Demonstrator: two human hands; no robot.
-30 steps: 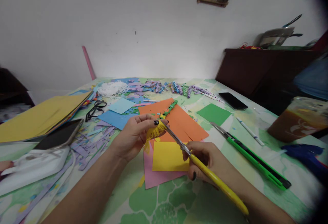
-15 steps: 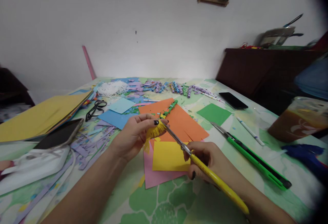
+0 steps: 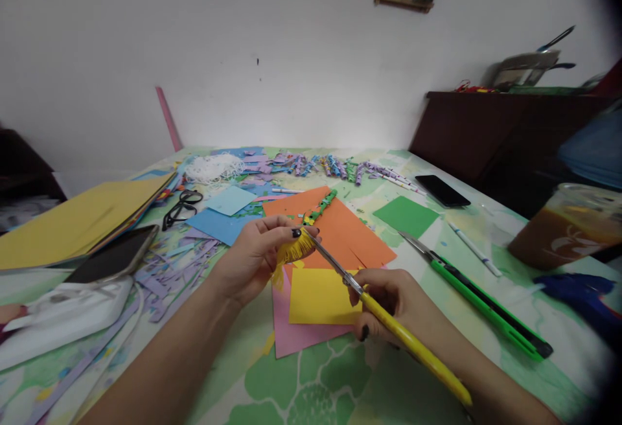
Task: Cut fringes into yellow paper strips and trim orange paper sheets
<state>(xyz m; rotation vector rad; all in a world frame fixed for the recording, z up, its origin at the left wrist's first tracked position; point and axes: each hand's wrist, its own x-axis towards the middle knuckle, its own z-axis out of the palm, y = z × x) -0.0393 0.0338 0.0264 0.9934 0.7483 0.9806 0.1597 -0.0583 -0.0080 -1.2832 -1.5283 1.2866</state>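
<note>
Between the thumb and fingers of my left hand [image 3: 260, 253] is a fringed yellow paper strip [image 3: 293, 248], its cut edge hanging down. My right hand [image 3: 389, 305] is closed round scissors with yellow handles [image 3: 413, 344]. Their metal blades point up and left, the tips touching the strip close to my left fingertips. Below the hands lie a yellow paper sheet [image 3: 321, 297] and a pink sheet [image 3: 291, 341] under it. Behind them an orange sheet [image 3: 345, 237] carries a green curled paper piece [image 3: 324, 206].
A green utility knife [image 3: 486, 302] with its blade out lies right of my right hand. Further right are a drink cup [image 3: 558, 230] and a phone [image 3: 442, 190]. To the left are glasses [image 3: 182, 208], another phone [image 3: 116, 253] and purple paper scraps [image 3: 170, 276].
Hands, strip and scissors hold almost the same place. My right thumb has shifted slightly by the handles.
</note>
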